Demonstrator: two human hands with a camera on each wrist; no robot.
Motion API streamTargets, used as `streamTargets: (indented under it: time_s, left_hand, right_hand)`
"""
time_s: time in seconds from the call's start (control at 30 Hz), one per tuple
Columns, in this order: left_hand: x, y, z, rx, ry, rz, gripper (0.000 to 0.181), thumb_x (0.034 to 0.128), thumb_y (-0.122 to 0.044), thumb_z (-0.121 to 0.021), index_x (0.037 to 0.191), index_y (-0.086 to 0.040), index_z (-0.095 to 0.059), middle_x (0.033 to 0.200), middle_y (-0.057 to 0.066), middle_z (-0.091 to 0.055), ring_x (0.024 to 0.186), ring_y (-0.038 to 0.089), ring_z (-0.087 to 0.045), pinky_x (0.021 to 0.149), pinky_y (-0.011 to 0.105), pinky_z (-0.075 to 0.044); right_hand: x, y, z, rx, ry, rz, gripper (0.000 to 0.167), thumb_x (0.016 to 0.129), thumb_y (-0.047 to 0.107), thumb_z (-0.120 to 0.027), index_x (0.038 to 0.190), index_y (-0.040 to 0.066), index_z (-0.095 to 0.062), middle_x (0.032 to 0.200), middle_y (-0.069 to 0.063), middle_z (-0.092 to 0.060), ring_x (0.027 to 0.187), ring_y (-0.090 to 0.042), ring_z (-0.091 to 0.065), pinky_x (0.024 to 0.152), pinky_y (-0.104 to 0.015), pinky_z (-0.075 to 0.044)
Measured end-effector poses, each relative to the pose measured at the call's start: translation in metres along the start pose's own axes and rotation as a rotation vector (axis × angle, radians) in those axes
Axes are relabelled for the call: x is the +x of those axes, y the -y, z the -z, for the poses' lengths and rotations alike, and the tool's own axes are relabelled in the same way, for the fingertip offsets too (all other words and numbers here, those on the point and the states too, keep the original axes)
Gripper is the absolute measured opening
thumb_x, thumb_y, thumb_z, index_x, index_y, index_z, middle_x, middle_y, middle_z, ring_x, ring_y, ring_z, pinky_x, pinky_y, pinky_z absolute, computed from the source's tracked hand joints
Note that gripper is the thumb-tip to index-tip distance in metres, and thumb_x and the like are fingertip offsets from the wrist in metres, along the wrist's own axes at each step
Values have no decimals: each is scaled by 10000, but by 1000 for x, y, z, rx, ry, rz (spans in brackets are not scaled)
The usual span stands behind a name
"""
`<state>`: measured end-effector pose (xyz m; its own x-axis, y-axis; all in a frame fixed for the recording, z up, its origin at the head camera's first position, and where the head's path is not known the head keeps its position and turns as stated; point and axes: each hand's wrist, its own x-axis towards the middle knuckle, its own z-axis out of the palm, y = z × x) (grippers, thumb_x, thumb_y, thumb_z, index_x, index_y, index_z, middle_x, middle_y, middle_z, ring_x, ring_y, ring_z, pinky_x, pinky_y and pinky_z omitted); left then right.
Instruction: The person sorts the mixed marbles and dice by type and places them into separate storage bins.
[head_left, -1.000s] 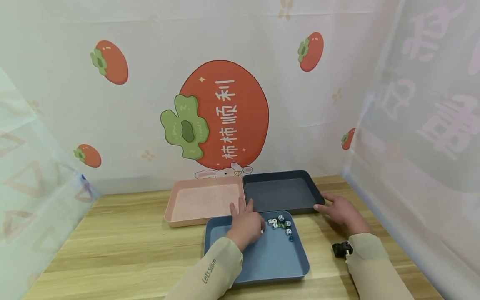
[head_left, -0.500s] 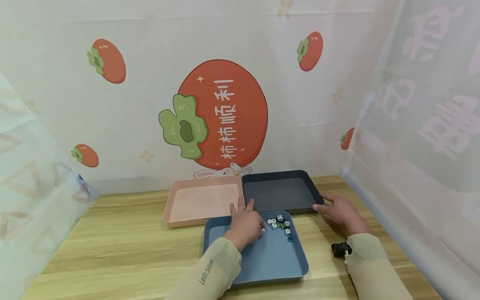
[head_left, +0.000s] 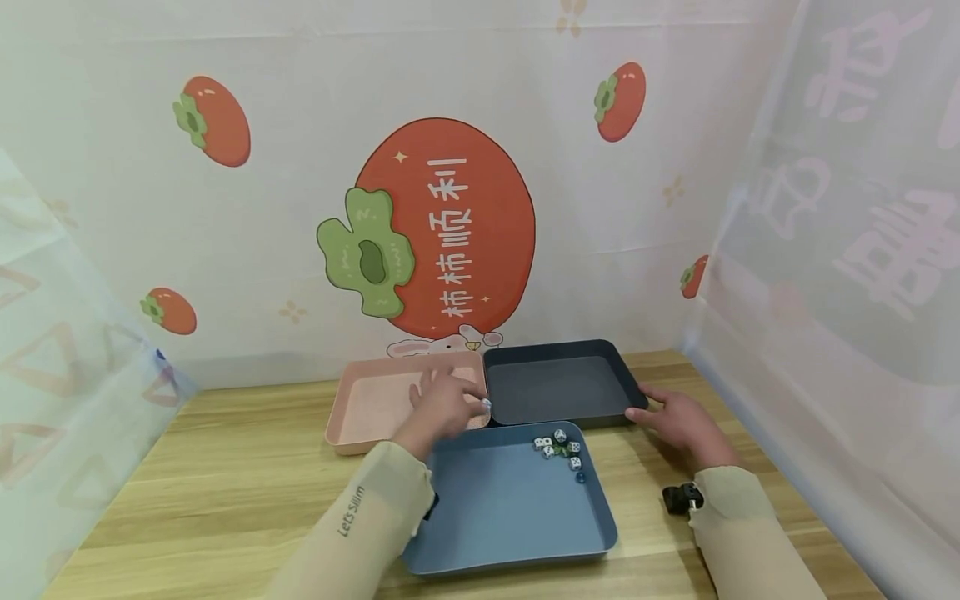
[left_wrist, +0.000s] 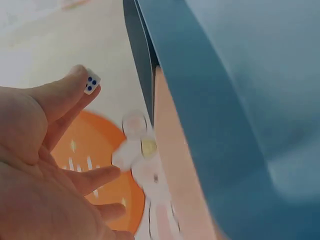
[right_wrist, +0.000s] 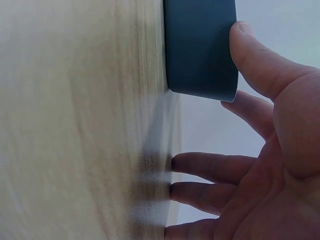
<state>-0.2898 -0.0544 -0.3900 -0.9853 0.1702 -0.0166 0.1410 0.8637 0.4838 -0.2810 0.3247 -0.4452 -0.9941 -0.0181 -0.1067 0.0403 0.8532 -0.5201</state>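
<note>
A white die [left_wrist: 92, 82] with blue pips is pinched between the thumb and forefinger of my left hand [head_left: 444, 407]. That hand is over the right part of the pink tray [head_left: 367, 367], its other fingers spread. Below it, the blue tray [head_left: 517, 508] carries several white dice [head_left: 575, 463], green pieces [head_left: 561, 451] and a small blue piece [head_left: 581, 477] in its far right corner. My right hand [head_left: 684, 425] holds the near right corner of the dark tray [right_wrist: 200, 50] between thumb and forefinger; its other fingers reach down to the table.
The pink and dark trays stand side by side at the back of the wooden table [head_left: 225, 467], the blue one in front. A printed cloth [head_left: 262, 233] hangs right behind them, with more cloth at both sides. A black device [head_left: 681, 499] sits at the right wrist.
My left hand has lifted out of the blue tray with a die and moved left and back to above the pink tray. The right hand stays at the dark tray's corner.
</note>
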Motion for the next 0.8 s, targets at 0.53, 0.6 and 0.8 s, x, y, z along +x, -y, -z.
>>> streamTargets:
  time_s: [0.53,0.6,0.8]
  left_hand:
    - [19,105,52,192,-102,97,182,923,-282,-702,1088,-239,-764,1280,145,-577,1255,471,-340,982,711,-229]
    - [19,117,50,182,-108,118,178,921,-280,-704,1080,-231,-768,1268,153,-576,1224,480,-339,959,704,-240]
    - [14,139,44,172,-161,123,191,914,-262,-689,1067,-200,-784,1308,192,-556,1218,523,-340,948,692,-238]
  right_hand:
    - [-1,3,1,0,1,-1,857,933,580,-604,1527,17,-351,1439,-370,-392,1281,-579,-376,989,-684,-337]
    - [-1,3,1,-2,0,2,858,933,581,-603,1527,15,-351,1438,-369,-395,1281,-579,-377,990,-683,-337]
    - [-1,3,1,-9,-1,1,826,945,544,-610,1524,14,-355,1439,-373,-390,1284,-579,-374,995,-682,-332]
